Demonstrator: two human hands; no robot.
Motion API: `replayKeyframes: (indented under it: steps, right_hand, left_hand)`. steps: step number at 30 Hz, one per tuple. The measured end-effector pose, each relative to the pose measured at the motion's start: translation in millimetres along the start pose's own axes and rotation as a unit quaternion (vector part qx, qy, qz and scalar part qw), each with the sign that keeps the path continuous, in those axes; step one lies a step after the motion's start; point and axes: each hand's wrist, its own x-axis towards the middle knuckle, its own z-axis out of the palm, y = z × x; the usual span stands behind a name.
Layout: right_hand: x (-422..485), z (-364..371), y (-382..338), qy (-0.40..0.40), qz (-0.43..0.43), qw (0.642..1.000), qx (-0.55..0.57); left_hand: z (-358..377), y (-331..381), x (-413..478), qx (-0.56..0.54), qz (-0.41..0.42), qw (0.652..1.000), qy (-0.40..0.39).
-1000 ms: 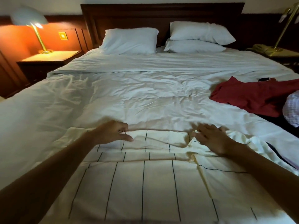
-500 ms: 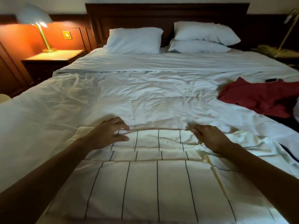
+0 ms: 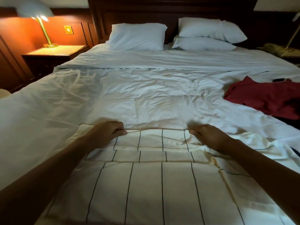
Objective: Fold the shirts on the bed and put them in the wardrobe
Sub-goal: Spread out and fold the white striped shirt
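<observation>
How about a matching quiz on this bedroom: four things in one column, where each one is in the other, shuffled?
Things:
1. lamp
2. red shirt
3. striped shirt
4. pillows

Places:
A. nearest, far edge pinched by left hand and right hand
B. on the nightstand
C. unfolded, at the right edge of the bed
D. against the headboard

Pairs: 1-B, 2-C, 3-A, 4-D
</observation>
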Motion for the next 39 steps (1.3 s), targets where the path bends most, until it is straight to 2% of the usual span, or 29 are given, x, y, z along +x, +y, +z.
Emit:
replayKeyframes:
  steps: [2,7,11,14,16,19,23,25,27,28,30,32,34,36,38,39]
  right_hand:
    - [-2,-3,-4,-0.001,0.006,1.000,0.007]
    - [-7,-9,-9,0.014,0.007,0.999,0.031]
    - [-8,-12,-12,0.038,0.011,0.998,-0.051]
    - [-26,-15,-42,0.070,-0.057,0.995,0.050]
    - [-36,-12,-66,0.031,-0.085,0.992,0.087]
    - [-42,-2,-80,-0.039,-0.071,0.993,0.080]
    - [-49,1,-81,-0.010,-0.034,0.997,0.065]
    - [-51,-3,-88,0.014,-0.019,0.998,0.052]
    - [-52,-3,-96,0.058,0.009,0.997,0.055]
    - [-52,0,-101,0.071,0.022,0.997,0.038]
    - [-46,12,-114,0.038,0.033,0.997,-0.052]
    - [-40,32,-133,0.009,0.059,0.996,-0.071]
    - [-36,47,-158,-0.034,0.061,0.995,-0.065]
    - [-37,42,-184,-0.079,0.011,0.996,-0.028]
    - [-37,31,-194,-0.111,-0.024,0.989,0.094]
    - [-39,24,-193,-0.102,-0.024,0.983,0.150]
  left_hand:
    - [-8,-5,-2,0.038,-0.004,0.999,-0.016]
    - [-23,-46,-9,0.055,-0.052,0.997,0.020]
    - [-35,-54,-12,-0.053,-0.070,0.996,0.035]
    - [-44,-59,-18,0.006,-0.060,0.998,-0.021]
    - [-48,-62,-22,0.014,-0.060,0.998,-0.026]
    - [-56,-59,-23,-0.049,-0.061,0.997,0.017]
    - [-74,-52,-21,0.074,-0.126,0.988,0.048]
    - [-81,-43,-23,0.184,-0.189,0.964,0.016]
    - [-83,-31,-25,0.261,-0.218,0.940,-0.001]
    - [-80,-24,-26,0.263,-0.217,0.940,0.012]
    - [-69,-7,-27,0.179,-0.176,0.967,0.049]
    - [-46,19,-31,0.065,-0.111,0.992,0.012]
    - [-18,41,-39,0.027,-0.078,0.994,-0.077]
    - [-3,52,-51,0.069,-0.091,0.979,-0.168]
    - [-5,49,-62,0.159,-0.073,0.957,-0.233]
    - [-9,45,-66,0.194,-0.070,0.948,-0.241]
